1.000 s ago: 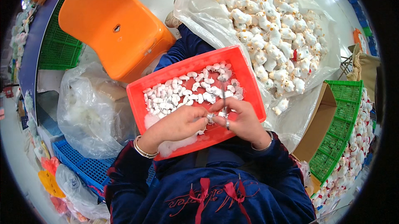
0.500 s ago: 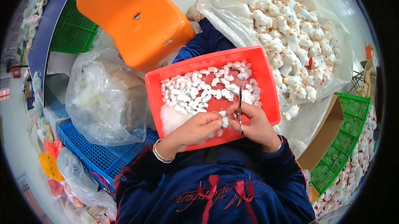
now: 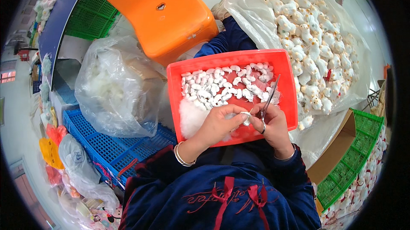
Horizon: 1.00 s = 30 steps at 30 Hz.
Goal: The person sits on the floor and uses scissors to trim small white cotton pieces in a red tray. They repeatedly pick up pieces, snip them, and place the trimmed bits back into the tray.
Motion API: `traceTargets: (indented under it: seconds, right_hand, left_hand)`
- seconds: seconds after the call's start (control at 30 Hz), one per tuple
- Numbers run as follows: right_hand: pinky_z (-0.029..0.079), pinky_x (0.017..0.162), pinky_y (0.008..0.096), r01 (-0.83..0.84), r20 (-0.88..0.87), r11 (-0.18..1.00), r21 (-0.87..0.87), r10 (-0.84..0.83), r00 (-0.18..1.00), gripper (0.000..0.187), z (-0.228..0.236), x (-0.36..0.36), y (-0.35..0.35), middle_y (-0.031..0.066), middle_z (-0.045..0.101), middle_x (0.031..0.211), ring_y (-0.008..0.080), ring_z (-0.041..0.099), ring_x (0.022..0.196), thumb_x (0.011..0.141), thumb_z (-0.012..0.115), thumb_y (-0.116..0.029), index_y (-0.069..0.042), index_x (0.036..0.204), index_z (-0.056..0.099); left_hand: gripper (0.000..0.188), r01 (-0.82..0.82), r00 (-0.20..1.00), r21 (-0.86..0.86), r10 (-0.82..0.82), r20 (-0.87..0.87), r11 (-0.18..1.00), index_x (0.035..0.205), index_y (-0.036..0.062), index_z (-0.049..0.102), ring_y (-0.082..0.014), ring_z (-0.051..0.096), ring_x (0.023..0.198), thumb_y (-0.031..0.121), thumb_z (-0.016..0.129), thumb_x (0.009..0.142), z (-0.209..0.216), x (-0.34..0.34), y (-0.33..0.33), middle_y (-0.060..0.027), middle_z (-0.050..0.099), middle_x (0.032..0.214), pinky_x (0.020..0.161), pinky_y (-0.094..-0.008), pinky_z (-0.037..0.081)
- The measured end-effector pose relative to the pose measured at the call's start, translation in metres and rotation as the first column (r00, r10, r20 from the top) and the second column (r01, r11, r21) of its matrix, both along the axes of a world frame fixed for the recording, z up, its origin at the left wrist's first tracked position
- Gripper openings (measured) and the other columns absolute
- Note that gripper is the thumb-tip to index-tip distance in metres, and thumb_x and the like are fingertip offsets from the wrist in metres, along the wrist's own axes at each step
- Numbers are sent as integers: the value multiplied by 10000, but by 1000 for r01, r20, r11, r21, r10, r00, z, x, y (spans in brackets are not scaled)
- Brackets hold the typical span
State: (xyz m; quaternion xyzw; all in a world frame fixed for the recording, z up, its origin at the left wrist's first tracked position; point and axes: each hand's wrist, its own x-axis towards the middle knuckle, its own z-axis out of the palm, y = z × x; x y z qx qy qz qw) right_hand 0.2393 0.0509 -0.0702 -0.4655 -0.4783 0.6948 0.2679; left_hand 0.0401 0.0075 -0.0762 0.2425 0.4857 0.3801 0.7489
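At the frame's centre, the left hand (image 3: 223,123) pinches a small white item (image 3: 246,119) over a red tray (image 3: 292,112); the right hand (image 3: 274,128) grips scissors (image 3: 272,92), its fingertips at that item. The blades cross over white pieces (image 3: 213,87) in the tray, and the hands hide part of its lower edge. White stuffing (image 3: 191,118) lies beside the left hand. An orange chair (image 3: 171,25) stands upper centre, a clear bag (image 3: 115,89) overlaps a blue crate (image 3: 106,149) at left, and plush toys (image 3: 314,50) heap upper right.
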Motion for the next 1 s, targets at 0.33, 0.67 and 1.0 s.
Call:
traceTargets:
  seconds: [0.33,0.67,1.0]
  right_hand:
    - [505,724,290,-236,347,939,251,141,927,266,7,3,14,65,708,868,147,657,787,825,810,-124,-20,1044,702]
    - [523,712,385,-563,556,741,366,311,771,404,9,37,16,98,671,812,278,662,774,721,872,-200,-46,1069,734]
    - [519,705,391,-536,580,759,371,262,772,379,7,34,14,92,664,810,288,651,779,727,866,-220,-59,1046,737]
  left_hand:
    - [114,-141,975,-235,176,135,962,1034,12,646,-125,695,821,116,627,992,-6,-7,0,-130,747,998,633,-294,601]
    - [225,-392,913,-123,402,73,912,1071,0,673,-87,681,809,216,632,1024,-8,-7,10,-162,760,1011,496,-170,384]
    - [208,-414,910,-109,413,-39,904,1090,48,676,-106,697,905,236,625,1017,2,-10,12,-130,759,1048,519,-164,376]
